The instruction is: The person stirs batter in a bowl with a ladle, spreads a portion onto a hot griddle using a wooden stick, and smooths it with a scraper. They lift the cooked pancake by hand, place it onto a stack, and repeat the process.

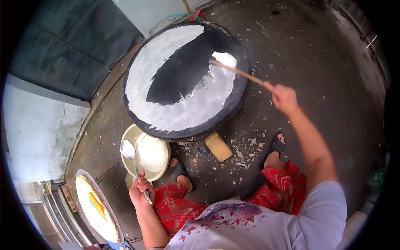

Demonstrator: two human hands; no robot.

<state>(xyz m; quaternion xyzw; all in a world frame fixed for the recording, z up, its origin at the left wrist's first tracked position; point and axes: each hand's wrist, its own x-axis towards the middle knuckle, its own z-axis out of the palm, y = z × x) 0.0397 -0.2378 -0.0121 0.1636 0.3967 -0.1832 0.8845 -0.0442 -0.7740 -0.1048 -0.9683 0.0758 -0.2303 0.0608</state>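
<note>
A big round black griddle [166, 83] sits ahead of me, ringed with thin white batter [200, 104]; a dark bare patch remains in its middle. My right hand [283, 98] grips a long wooden spreader stick [237, 71] whose tip rests on a thick blob of batter at the griddle's far right. My left hand [139, 191] holds a metal ladle [130, 153], its bowl coated in batter, over a cream bowl of white batter [152, 156] just below the griddle.
A tray [93, 204] with a pale flat stack and an orange scraper lies at lower left. A yellow block [218, 146] props the griddle. My sandalled feet [275, 150] rest on the dark concrete floor strewn with white scraps. Walls rise at left.
</note>
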